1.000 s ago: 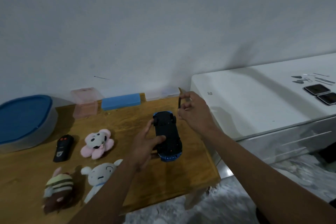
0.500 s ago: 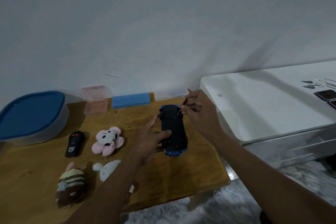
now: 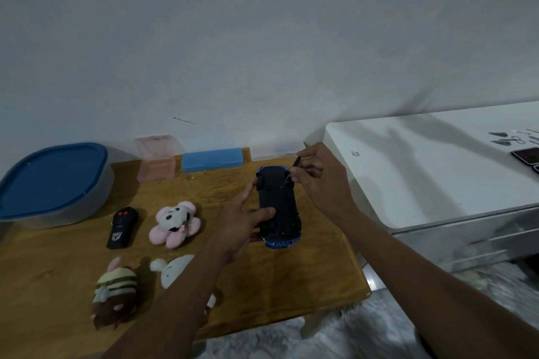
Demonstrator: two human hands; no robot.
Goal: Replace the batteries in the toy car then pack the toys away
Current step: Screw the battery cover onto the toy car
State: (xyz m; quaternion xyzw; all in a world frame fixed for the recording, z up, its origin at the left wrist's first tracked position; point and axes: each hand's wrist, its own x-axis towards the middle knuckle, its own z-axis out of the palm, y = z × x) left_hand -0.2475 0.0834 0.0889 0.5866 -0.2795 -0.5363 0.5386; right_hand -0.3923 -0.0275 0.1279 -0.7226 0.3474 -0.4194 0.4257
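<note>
The blue toy car [image 3: 278, 204] lies upside down on the wooden table [image 3: 320, 271], its black underside facing up. My left hand [image 3: 242, 221] holds it from the left, thumb across the underside. Above the car's far end, my right hand [image 3: 319, 178] pinches a small dark screwdriver [image 3: 294, 166] whose tip touches the underside. A black remote control [image 3: 122, 227], a pink flower plush [image 3: 174, 223], a striped brown plush [image 3: 115, 294] and a white plush [image 3: 172, 269], partly hidden by my left forearm, lie left of the car.
A blue-lidded container [image 3: 52, 181] stands at the far left. A pink clear box [image 3: 157, 163], a blue case [image 3: 212, 159] and a clear box [image 3: 274, 151] line the wall. A white appliance [image 3: 437, 169] on the right carries small tools and phones [image 3: 525, 154].
My right hand has brought the screwdriver down from above the table's back edge to the car's underside. The view has shifted slightly; my left hand keeps its hold on the car.
</note>
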